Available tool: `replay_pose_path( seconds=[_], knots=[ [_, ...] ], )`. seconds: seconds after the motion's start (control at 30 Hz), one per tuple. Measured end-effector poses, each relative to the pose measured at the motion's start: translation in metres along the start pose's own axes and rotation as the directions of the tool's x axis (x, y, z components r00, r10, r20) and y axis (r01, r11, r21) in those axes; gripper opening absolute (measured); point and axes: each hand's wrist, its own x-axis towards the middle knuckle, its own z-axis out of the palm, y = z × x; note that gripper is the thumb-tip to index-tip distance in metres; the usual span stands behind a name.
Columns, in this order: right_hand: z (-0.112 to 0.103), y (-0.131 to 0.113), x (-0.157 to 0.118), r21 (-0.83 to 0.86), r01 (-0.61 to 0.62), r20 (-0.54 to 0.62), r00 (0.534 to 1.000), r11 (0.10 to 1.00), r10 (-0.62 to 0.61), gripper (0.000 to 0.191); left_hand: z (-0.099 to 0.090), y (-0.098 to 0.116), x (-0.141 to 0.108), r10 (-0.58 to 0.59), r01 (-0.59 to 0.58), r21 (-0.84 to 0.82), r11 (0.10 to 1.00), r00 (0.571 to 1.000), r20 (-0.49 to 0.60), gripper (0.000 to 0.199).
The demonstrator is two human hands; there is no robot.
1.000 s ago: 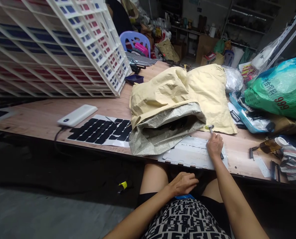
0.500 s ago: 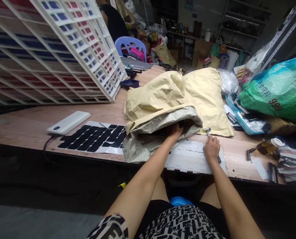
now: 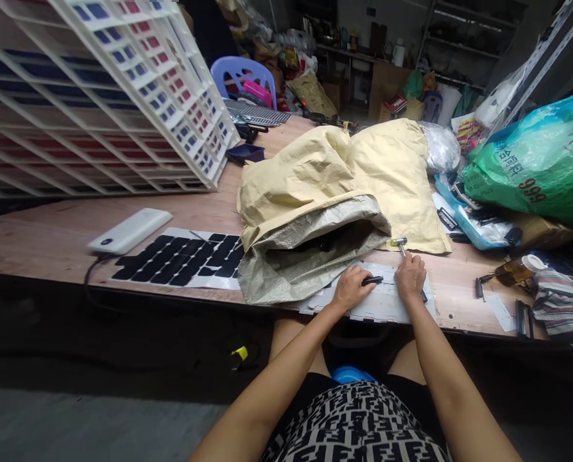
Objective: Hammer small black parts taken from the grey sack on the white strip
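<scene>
My left hand (image 3: 351,287) is closed on a small black piece (image 3: 373,280), too small to name, over a pale flat board (image 3: 377,309) at the table's front edge. In my right hand (image 3: 410,277) is a small hammer (image 3: 400,243), its metal and yellowish head pointing away from me. A yellow woven sack (image 3: 296,170) lies just beyond my left hand, its grey-lined mouth (image 3: 286,273) gaping towards me. Dark contents (image 3: 325,242) show dimly inside. Left of the sack, black rounded pieces (image 3: 171,256) lie in rows on a white sheet (image 3: 219,280).
A white power bank (image 3: 129,231) with a cable lies on the left. Behind it leans a large white plastic crate (image 3: 190,128). To the right are a blue tray (image 3: 483,234), a green plastic bag (image 3: 531,173), an amber bottle (image 3: 514,276) and a striped cloth (image 3: 563,311).
My left hand has come out of the sack's mouth and moved towards me onto the board, now with a black piece in its fingers. The right hand still holds the hammer in about the same place.
</scene>
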Motion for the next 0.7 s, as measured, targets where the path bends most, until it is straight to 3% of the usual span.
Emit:
replay_pose_path(
  seconds=[0.2,0.3,0.4,0.53,0.7],
  knots=[
    [-0.017,0.009,0.004,0.261,-0.109,0.022,0.994,0.959,0.107,0.042,0.004,-0.010,0.008,-0.035,0.038,-0.069,0.997,0.998,0.046,0.020],
    [-0.038,0.016,-0.014,0.504,-0.071,-0.003,0.997,0.861,0.083,0.043,0.003,-0.010,0.007,-0.053,0.057,-0.098,0.994,0.998,0.046,0.020],
    [-0.057,0.020,-0.046,0.676,-0.028,0.056,0.998,0.737,-0.013,0.041,0.003,-0.009,0.007,-0.066,0.071,-0.106,0.992,0.997,0.047,0.018],
    [-0.066,0.021,-0.085,0.732,0.015,0.092,0.988,0.682,-0.121,0.039,0.004,-0.008,0.008,-0.088,0.092,-0.098,0.991,0.995,0.044,0.018],
    [-0.062,0.018,-0.109,0.737,0.062,0.062,0.985,0.673,-0.158,0.038,0.003,-0.007,0.009,-0.096,0.100,-0.098,0.990,0.994,0.048,0.017]
  ],
)
